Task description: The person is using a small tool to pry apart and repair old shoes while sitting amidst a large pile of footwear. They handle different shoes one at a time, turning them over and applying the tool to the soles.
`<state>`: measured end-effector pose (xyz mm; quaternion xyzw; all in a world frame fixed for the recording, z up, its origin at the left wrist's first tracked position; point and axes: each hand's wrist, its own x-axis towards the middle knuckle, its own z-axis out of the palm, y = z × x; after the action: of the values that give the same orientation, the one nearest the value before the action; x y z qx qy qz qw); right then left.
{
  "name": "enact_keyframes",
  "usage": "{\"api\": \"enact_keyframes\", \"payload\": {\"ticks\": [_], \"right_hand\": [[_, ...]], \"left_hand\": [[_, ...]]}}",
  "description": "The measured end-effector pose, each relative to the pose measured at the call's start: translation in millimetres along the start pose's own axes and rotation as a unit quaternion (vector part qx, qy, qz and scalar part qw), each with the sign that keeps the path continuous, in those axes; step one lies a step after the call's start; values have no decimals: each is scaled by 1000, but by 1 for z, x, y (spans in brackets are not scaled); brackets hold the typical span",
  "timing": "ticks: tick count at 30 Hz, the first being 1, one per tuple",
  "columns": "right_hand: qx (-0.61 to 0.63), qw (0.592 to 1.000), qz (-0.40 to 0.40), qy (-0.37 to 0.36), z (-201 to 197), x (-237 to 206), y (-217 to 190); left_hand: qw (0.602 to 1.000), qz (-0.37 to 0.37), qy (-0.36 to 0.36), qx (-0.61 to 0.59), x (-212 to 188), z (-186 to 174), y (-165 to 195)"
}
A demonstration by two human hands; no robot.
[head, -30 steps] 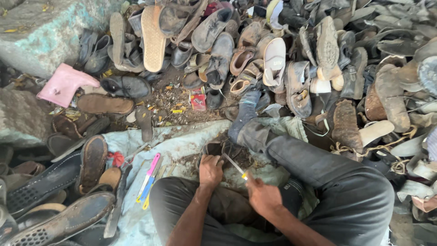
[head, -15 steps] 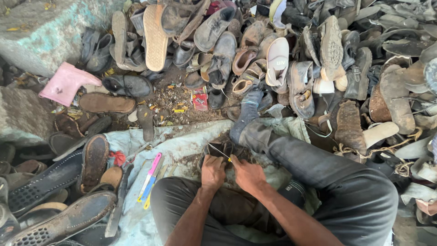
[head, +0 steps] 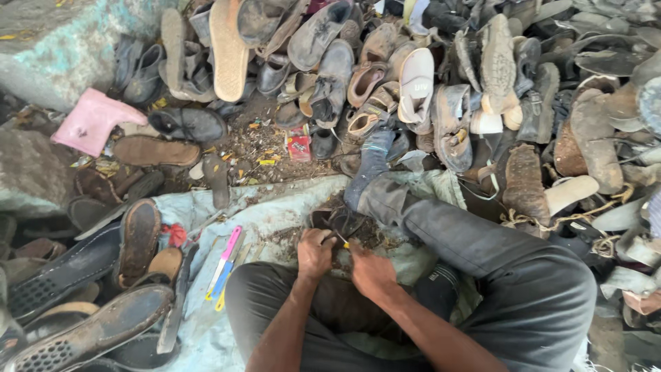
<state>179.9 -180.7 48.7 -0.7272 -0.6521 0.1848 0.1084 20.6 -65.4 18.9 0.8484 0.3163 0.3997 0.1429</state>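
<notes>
1. I am watching the left hand (head: pixel 315 253) and the right hand (head: pixel 370 270) working side by side at lower centre of the frame, almost touching.
2. The left hand's fingers are curling shut around a dark shoe piece (head: pixel 336 222) lying just above both hands on the pale cloth (head: pixel 275 207).
3. The right hand's fingers are closing on a small yellow-tipped tool (head: pixel 341 240), its tip pointing up-left toward the shoe piece.
4. Room for moving is looking tight: the bent grey-trousered leg (head: pixel 482 255) is fencing in the right side, and the other knee is crowding the lower left.
5. The only open patch I am seeing is the cloth to the left of the hands, where two slim tools, one pink-handled (head: pixel 227 258) and one blue, are lying parallel.
6. A heap of worn shoes (head: pixel 413 83) is filling the whole upper edge and right edge, too many for me to count.
7. One pink boot (head: pixel 93 122) is lying at upper left, beside one grey rock (head: pixel 31 172).
</notes>
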Motion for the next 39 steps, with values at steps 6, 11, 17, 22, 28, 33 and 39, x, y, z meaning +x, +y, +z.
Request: {"api": "enact_keyframes", "payload": {"ticks": [6,11,17,22,28,33,39], "right_hand": [[1,996,50,-72,-14,-10,-9],[61,995,55,-62,-5,-10,-8],[239,969,6,53,18,-5,5],[549,786,248,-137,13,-11,1],[546,785,267,-120,9,-14,-18],[483,839,225,-114,34,-27,-31],[464,872,147,-53,46,-50,-43]], "left_hand": [[970,-214,31,-107,-1,3,-1],[973,-208,12,-96,-2,4,-1],[961,-249,23,-122,-1,0,-1],[962,-242,-9,-124,0,-4,1],[946,-284,-1,-154,-2,-1,-3],[948,-267,-17,-170,-10,4,-11],[871,-324,64,-365,-13,2,-14]]}}
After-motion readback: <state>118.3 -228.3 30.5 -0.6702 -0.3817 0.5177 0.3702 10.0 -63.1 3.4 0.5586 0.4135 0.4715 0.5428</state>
